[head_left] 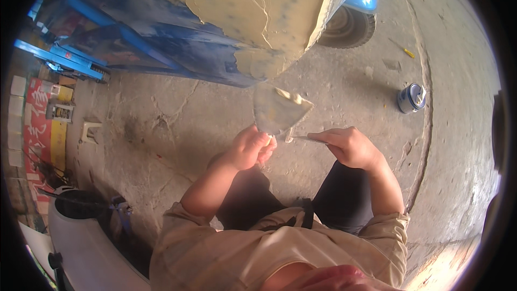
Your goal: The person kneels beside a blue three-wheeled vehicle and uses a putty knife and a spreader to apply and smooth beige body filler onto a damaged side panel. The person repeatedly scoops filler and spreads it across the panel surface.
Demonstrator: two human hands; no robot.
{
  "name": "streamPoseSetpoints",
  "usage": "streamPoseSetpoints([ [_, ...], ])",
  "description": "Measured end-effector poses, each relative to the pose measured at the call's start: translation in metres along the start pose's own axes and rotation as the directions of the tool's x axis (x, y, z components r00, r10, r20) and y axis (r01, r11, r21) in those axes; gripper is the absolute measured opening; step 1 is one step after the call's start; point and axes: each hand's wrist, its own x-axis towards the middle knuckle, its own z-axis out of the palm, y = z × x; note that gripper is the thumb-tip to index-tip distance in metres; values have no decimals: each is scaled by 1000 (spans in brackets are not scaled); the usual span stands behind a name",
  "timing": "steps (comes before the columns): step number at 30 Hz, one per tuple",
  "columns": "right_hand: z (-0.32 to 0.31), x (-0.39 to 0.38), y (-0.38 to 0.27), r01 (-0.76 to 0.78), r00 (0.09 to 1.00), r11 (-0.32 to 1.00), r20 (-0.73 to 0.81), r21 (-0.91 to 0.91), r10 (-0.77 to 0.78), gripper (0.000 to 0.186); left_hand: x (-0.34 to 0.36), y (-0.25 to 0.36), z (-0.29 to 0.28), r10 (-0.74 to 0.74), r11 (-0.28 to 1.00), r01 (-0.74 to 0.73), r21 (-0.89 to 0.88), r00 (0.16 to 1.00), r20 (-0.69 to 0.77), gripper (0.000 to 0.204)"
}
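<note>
My left hand (250, 148) is closed round the narrow end of a broad, fan-shaped putty knife (272, 113). A lump of cream-coloured putty (291, 96) lies along the knife's far edge. To the right, my right hand (350, 147) grips a thin scraper (312, 139), seen nearly edge-on, whose tip points left at the broad knife's lower corner. A dab of putty shows near that tip; whether the two tools touch, I cannot tell. Just beyond both hands is a blue vehicle panel (177, 48), largely coated in beige filler (242, 5).
A wheel (347, 27) shows at the vehicle's right end. On the concrete floor (366, 86) stand a blue-and-white can (412, 98) at right and a small white stool (90, 132) at left. A blue jack-like frame (78, 62) is far left; a white scooter-like body (89, 237) is near left.
</note>
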Motion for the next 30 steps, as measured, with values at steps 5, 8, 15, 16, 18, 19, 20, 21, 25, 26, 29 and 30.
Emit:
streamPoseSetpoints([
  [5, 5, 11, 3, 72, 805, 994, -593, 83, -9, 26, 3, 11, 1, -115, 992, 114, -49, 993, -19, 41],
  [8, -2, 17, -7, 86, 948, 975, -318, 206, -17, 31, 1, 14, 2, -144, 984, 147, -103, 989, 39, 41],
  [15, 26, 23, 22, 157, 908, 66, -170, 985, 382, 50, 2, 14, 10, -231, 888, 353, -294, 897, 377, 44],
  [16, 32, 23, 24, 138, 940, -67, -109, 988, 323, 51, 2, 15, 12, -254, 861, 401, -312, 872, 419, 45],
  [18, 41, 27, 14, 115, 940, -79, -83, 990, 330, 52, 2, 15, 14, -259, 838, 432, -333, 852, 455, 47],
  [19, 45, 28, 10, 104, 940, -84, -70, 991, 333, 52, 2, 15, 16, -260, 825, 448, -344, 842, 473, 47],
  [20, 46, 27, 6, 108, 915, -48, -80, 993, 396, 52, 0, 11, 17, -235, 827, 401, -393, 883, 406, 47],
  [21, 45, 27, 2, 109, 885, -11, -92, 994, 457, 52, -3, 5, 19, -209, 828, 349, -438, 918, 336, 47],
  [25, 55, 14, -24, -29, 728, 71, -28, 997, 685, 46, 3, -1, 36, -41, 970, 45, -238, 999, 25, 46],
  [26, 59, 9, -27, -108, 673, 95, 2, 990, 739, 45, 5, -3, 40, 9, 995, -13, -102, 999, -44, 47],
  [29, 54, 0, -28, -156, 679, 30, 85, 987, 729, 44, 8, -3, 41, 2, 993, 0, 121, 1000, -13, 45],
  [30, 45, -4, -29, -181, 654, -15, 132, 983, 745, 40, 8, -2, 41, 0, 985, 1, 173, 1000, -7, 45],
])
